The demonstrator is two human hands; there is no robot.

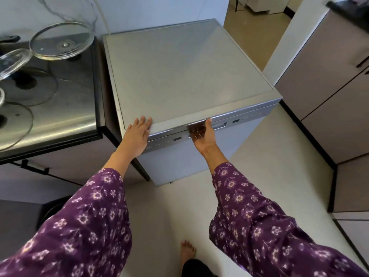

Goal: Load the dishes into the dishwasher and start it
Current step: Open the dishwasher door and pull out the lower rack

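The boxy silver-grey dishwasher point(185, 72) stands shut, so loading looks not yet begun; round clear glass lids point(61, 40) wait on the steel counter point(65, 116) beside it. The left hand point(137, 134) presses flat on its top with straight fingers, and the right hand point(205, 136) hooks curled fingers into the recessed door handle point(196, 127).

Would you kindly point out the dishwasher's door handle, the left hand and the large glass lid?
door handle point(218, 125): head view, right end of its recess.
left hand point(137, 134): head view, back of the hand.
glass lid point(50, 40): head view, clear pane near its knob.
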